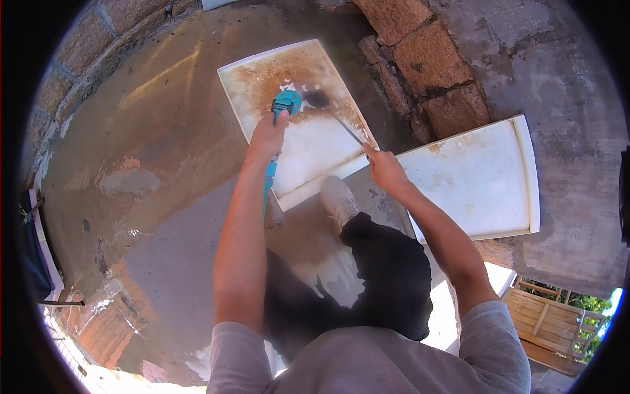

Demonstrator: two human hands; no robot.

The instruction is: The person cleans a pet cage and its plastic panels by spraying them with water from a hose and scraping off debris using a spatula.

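Note:
My left hand (pixel 268 134) grips a teal hose spray nozzle (pixel 286 102) over a white rimmed panel (pixel 310 147) lying on the wet floor. A teal hose part hangs below that hand, along the forearm. My right hand (pixel 385 170) is closed around the thin handle of a brush (pixel 317 99), whose dark, blurred head is over the panel, just right of the nozzle. Brown grime covers much of the panel's far half, while its near half looks mostly white. Another white rimmed panel (pixel 472 182) lies to the right, lightly stained near its far edge.
Rough stone blocks (pixel 433 64) stand beyond the panels, and a stone wall (pixel 83 54) curves along the far left. My shoe (pixel 339 199) is close to the first panel's near rim. Water wets the concrete floor (pixel 162 123). A wooden gate (pixel 546 315) is at the lower right.

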